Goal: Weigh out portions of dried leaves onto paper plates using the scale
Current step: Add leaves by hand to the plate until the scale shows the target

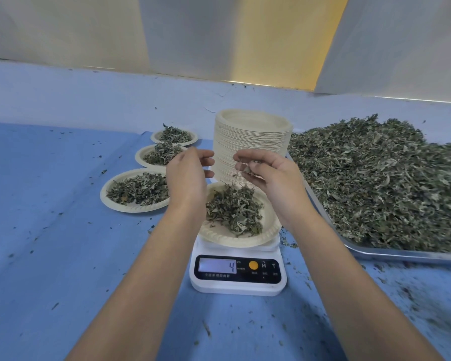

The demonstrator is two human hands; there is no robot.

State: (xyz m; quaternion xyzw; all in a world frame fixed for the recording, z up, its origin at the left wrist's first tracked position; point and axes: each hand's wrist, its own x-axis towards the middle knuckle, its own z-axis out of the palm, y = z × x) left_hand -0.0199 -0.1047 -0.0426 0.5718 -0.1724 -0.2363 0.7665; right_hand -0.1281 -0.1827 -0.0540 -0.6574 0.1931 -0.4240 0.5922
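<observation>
"Fingers (248,154) of the right hand (271,178) were curled round a pinch of dried leaves (245,170), weren't they?"

"Yes, held just above the far edge of the paper plate (245,241) on the scale (238,282), with scraps hanging from the fingertips. The left hand (188,175) hovered beside it, its fingers (203,154) loosely bent and apart, holding nothing I could see."

"So which step was that?"

"Topping up, I'd judge. A heap of leaves (235,212) lay on that plate, below the right hand, and the display (218,265) showed a 4."

"What did the next move call for?"

"Probably letting bits fall a few at a time while watching the reading, or fetching more from the tray (401,254) on the right. What weight was wanted, I couldn't tell."

"And once it was reached?"

"The plate would likely go left, beside the three filled plates (130,208). A fresh one would come from the stack of plates (253,142) on the far side of the scale."
</observation>
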